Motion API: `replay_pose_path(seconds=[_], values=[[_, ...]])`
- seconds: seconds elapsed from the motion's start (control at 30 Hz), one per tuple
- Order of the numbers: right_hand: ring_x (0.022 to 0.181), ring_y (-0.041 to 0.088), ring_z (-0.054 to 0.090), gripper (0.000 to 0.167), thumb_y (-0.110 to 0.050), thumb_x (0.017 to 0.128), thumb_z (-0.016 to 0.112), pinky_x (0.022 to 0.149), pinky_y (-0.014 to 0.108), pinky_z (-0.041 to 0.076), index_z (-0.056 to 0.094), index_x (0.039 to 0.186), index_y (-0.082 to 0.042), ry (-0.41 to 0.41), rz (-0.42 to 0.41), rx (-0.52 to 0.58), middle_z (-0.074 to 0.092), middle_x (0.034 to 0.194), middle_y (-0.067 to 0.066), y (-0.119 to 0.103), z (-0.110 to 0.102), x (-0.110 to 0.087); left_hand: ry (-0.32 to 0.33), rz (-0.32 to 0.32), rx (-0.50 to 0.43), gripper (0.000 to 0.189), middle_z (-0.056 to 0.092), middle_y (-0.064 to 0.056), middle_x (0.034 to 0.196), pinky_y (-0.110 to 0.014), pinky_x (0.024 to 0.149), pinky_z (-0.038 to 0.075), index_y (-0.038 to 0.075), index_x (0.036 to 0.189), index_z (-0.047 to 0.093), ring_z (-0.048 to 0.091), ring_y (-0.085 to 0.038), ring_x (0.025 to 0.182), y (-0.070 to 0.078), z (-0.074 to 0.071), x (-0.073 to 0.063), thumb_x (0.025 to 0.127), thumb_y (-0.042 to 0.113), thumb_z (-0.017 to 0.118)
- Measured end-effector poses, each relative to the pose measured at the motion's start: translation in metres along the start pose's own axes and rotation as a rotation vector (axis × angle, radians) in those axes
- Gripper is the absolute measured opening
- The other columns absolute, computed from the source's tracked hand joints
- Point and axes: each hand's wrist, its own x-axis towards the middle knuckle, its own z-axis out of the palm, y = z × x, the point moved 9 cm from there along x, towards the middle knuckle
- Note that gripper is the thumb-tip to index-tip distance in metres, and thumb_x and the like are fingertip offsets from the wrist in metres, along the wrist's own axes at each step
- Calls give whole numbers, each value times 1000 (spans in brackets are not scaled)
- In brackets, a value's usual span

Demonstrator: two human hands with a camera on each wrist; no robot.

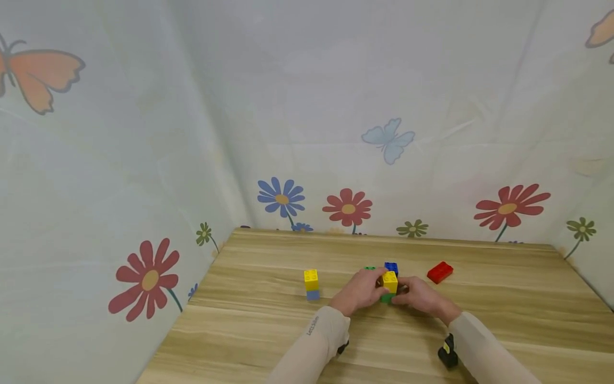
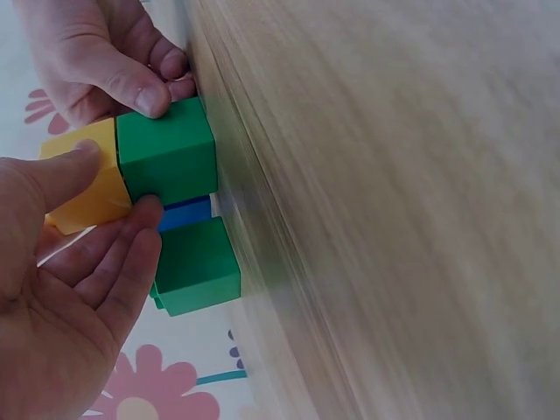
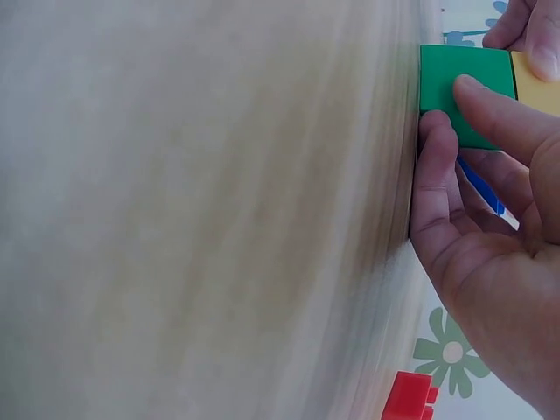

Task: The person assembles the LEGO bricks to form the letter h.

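A yellow toy brick (image 1: 389,282) sits on top of a green toy brick (image 2: 171,150), the pair standing upright on the table. My left hand (image 1: 361,290) pinches the yellow brick between thumb and fingers. With thumb and fingers, my right hand (image 1: 422,294) grips the lower green brick from the other side. Just behind this stack is a blue brick (image 1: 391,266), partly hidden by it. Another green brick (image 2: 199,267) stands beyond my left fingers, and only its top shows in the head view.
To the left on the wooden table (image 1: 259,330) stands a second stack, a yellow brick (image 1: 311,279) over a light blue brick (image 1: 313,295). A red brick (image 1: 439,272) lies to the right of my hands. Behind the table hangs a flowered cloth (image 1: 307,133).
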Motion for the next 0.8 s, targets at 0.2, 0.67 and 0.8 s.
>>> replay_pose_path(seconds=[0.2,0.67,0.8], values=[[85,23,57,35,-9,85,69,72,30,50,60,116,4,3,-1,-12,63,103,11,-2,0,0,3,3,-7,47,62,6,110,-19,82,46,17,135,48,55,-3,87,-2,1,2,93,36,59],[83,23,57,37,-10,84,71,73,35,51,59,116,4,5,23,-27,63,103,11,-4,-2,-1,26,-24,-82,50,61,6,110,-19,80,47,18,136,46,55,-2,86,-2,0,-1,92,35,61],[82,22,56,37,-10,83,72,72,34,51,59,115,3,11,22,-47,62,102,9,-4,-1,0,26,-55,-160,51,61,6,109,-20,79,47,19,137,45,55,-3,85,-5,1,-2,91,33,63]])
